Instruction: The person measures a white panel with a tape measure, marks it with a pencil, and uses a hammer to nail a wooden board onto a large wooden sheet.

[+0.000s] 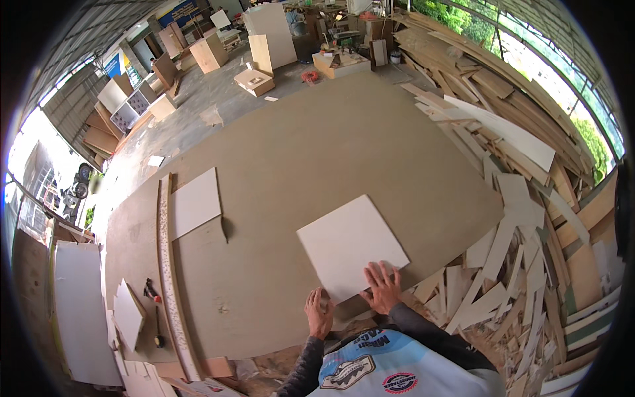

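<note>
A square white board (354, 241) lies at an angle near the front edge of the big brown sheet (284, 165). My right hand (382, 289) rests on its near right part, fingers stretched out and spread over the surface. Beside the board's near corner is my left hand (319, 314), with its fingers curled together; whatever they may hold is too small to make out. Farther left, a second white board (196, 204) lies against a long narrow strip (170, 271) that runs across the sheet.
On the sheet's left lie a red-and-black hand tool (151, 290), a screwdriver-like tool (159, 341) and white offcuts (129, 314). Scrap strips (509, 264) are heaped along the right side. Wooden boxes (208, 53) stand on the floor beyond.
</note>
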Demonstrator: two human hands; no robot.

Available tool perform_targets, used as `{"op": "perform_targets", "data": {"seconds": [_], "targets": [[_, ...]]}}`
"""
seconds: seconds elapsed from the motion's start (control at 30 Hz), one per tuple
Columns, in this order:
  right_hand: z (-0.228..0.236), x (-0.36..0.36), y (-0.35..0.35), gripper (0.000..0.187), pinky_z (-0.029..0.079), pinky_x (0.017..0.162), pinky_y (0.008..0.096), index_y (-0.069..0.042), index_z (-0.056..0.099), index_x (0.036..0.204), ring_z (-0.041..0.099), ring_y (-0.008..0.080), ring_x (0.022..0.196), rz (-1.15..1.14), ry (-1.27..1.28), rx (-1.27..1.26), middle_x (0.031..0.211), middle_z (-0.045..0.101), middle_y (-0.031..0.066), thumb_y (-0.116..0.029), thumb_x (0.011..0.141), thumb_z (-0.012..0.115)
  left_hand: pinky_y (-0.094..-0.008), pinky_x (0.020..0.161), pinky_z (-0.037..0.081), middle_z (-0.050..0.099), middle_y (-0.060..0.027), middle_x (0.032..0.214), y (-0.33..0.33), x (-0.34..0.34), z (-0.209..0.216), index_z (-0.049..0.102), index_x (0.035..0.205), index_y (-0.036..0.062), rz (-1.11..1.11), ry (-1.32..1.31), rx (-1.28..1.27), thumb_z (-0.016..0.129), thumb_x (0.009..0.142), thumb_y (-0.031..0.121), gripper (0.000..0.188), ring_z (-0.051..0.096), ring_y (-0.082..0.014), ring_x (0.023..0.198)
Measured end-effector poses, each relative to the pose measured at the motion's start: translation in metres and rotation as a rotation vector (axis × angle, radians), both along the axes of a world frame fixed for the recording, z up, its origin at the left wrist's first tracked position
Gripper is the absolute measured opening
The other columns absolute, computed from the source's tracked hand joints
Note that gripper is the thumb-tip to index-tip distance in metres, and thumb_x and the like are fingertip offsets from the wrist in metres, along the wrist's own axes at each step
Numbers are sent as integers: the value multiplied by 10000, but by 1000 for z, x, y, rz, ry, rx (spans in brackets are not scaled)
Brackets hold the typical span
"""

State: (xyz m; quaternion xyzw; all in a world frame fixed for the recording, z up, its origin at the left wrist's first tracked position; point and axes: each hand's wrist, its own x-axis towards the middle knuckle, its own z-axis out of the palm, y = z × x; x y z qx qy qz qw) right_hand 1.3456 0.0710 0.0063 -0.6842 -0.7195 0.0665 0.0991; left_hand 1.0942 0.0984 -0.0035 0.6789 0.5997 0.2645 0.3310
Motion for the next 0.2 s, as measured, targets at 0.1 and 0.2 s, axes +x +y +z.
{"op": "perform_targets", "data": {"seconds": [0.1, 0.2], "targets": [[0, 98, -22, 805, 83, 1198, 684, -100, 288, 1606, 177, 335, 1557, -144, -64, -14, 1692, 217, 100, -591, 992, 464, -513, 1191, 263, 489, -198, 1497, -12, 55, 0, 505, 1450, 42, -10, 28, 27, 705, 886, 235, 628, 383, -371, 1438], [-23, 226, -32, 844, 59, 1191, 708, -88, 241, 1617, 136, 361, 1563, -235, -169, 31, 1693, 189, 146, -607, 989, 461, -525, 1201, 238, 449, -189, 1539, -25, 93, -3, 499, 1459, 55, -5, 106, 62, 713, 882, 241, 644, 348, -365, 1467]]}}
